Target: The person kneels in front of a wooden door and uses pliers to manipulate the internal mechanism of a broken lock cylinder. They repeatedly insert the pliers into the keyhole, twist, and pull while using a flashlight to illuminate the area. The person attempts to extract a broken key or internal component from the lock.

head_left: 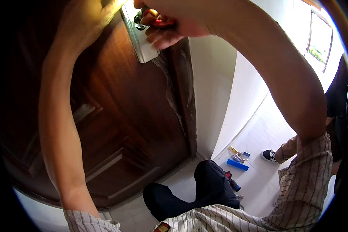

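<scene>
Pale tiled floor (259, 189) and a white wall (212, 77) lie to the right of a dark brown, panelled wooden door (116, 98), with a bright window (320, 38) at the far right. Near the door's right edge, at the top of the view, is a long silvery-white metal lock plate (146, 52) with a round, shiny chrome fitting (138, 23) on its face. The right hand (168, 31) is beside that fitting, fingers curled around a glossy red object (163, 24), probably a tool handle; blur and the fingers hide its working end. The left hand (89, 15) is at the plate's other side, its thumb stretched toward the upper part; the frame's edge cuts off the fingers, so I cannot tell how far open it is or whether it grips anything. A slip of the red object, caused by an off-centre push or a loose grasp, could scratch the plate or the wood. If the plate is not firmly fixed, uneven pressure from the hands might tilt it. Below, a bright blue oblong box (237, 165), a cluster of small metallic and clear-wrapped parts (237, 156) and a red-and-dark-blue tool (232, 181) lie on the tiles near the dark-trousered knees (208, 178); a careless shift of a leg could scatter them, and the dark shoe (268, 156) nearby could kick the parts.
</scene>
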Action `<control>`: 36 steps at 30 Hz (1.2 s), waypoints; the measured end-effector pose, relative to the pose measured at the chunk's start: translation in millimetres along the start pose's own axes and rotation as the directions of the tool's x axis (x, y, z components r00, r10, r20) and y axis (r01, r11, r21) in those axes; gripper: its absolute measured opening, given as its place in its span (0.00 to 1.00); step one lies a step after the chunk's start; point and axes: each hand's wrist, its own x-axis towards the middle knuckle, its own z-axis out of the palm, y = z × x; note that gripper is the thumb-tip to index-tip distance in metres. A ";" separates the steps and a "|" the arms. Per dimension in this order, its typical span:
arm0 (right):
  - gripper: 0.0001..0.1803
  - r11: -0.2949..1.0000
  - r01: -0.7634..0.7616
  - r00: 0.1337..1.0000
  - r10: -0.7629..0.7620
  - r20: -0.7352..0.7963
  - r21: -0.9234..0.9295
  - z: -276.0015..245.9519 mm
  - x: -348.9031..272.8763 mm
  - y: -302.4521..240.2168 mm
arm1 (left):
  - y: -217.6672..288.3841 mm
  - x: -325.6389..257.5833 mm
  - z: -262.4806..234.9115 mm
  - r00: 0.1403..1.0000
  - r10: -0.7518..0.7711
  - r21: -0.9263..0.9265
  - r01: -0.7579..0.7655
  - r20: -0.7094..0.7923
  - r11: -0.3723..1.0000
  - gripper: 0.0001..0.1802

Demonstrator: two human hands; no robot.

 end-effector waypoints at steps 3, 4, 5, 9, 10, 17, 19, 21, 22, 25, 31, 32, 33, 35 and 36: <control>0.11 0.928 -0.200 0.972 0.229 -0.054 0.315 15.9 7.9 -18.1 | 14.5 6.1 3.8 0.978 -0.190 -0.015 0.192 0.087 0.981 0.20; 0.10 0.945 -0.138 0.989 0.115 0.093 0.298 0.5 23.4 3.7 | 28.8 10.2 1.0 0.986 -0.155 -0.098 0.161 0.067 0.982 0.20; 0.09 0.947 -0.029 0.955 -0.069 0.289 0.321 -1.6 43.6 9.5 | 42.7 7.9 -36.1 0.989 -0.143 -0.097 0.147 0.044 0.984 0.20; 0.07 0.844 -0.192 0.970 0.242 -0.035 0.500 20.9 33.6 -2.3 | 49.6 12.4 -33.2 0.980 -0.169 -0.171 0.185 0.102 0.968 0.22; 0.05 0.852 -0.200 0.962 0.265 -0.070 0.484 25.9 33.1 -7.5 | 47.9 11.6 -35.2 0.978 -0.177 -0.132 0.190 0.110 0.973 0.22; 0.08 0.796 -0.108 0.990 0.143 -0.013 0.596 51.5 47.5 6.2 | 61.7 4.9 -62.8 0.958 -0.261 -0.084 0.272 0.123 0.959 0.23; 0.10 0.770 -0.072 0.989 0.136 -0.053 0.634 42.5 51.3 37.6 | 56.5 16.5 -32.8 0.982 -0.161 -0.152 0.176 0.101 0.973 0.24; 0.13 0.748 -0.055 0.994 0.103 -0.035 0.661 44.6 56.0 42.5 | 66.1 6.0 -45.3 0.993 -0.103 -0.098 0.109 0.066 0.989 0.26; 0.14 0.750 -0.056 0.996 0.087 -0.015 0.659 42.8 56.6 42.7 | 66.0 5.8 -47.7 0.992 -0.103 -0.086 0.109 0.068 0.990 0.26; 0.17 0.778 -0.069 0.998 0.063 0.032 0.625 38.0 51.9 43.5 | 58.7 11.7 -44.2 0.982 -0.160 -0.100 0.170 0.103 0.980 0.26; 0.24 0.936 0.011 0.997 -0.036 0.064 0.352 35.4 32.9 35.5 | 68.8 12.8 -49.4 0.941 -0.253 -0.081 0.277 0.225 0.958 0.26; 0.26 0.959 0.039 0.997 -0.055 0.051 0.282 34.0 34.4 35.3 | 67.1 11.2 -50.7 0.939 -0.267 -0.068 0.287 0.217 0.955 0.26; 0.27 0.983 0.091 0.995 -0.083 -0.056 0.162 31.7 30.1 40.9 | 67.3 12.3 -49.5 0.942 -0.271 -0.076 0.290 0.200 0.954 0.26; 0.30 0.991 0.136 0.964 -0.128 -0.231 0.017 31.7 23.7 50.8 | 61.2 11.8 -46.5 0.955 -0.257 -0.063 0.268 0.146 0.961 0.26; 0.24 0.932 0.006 0.990 0.047 -0.135 0.363 36.2 21.3 39.5 | 58.3 11.5 -37.2 0.966 -0.234 -0.052 0.241 0.113 0.969 0.25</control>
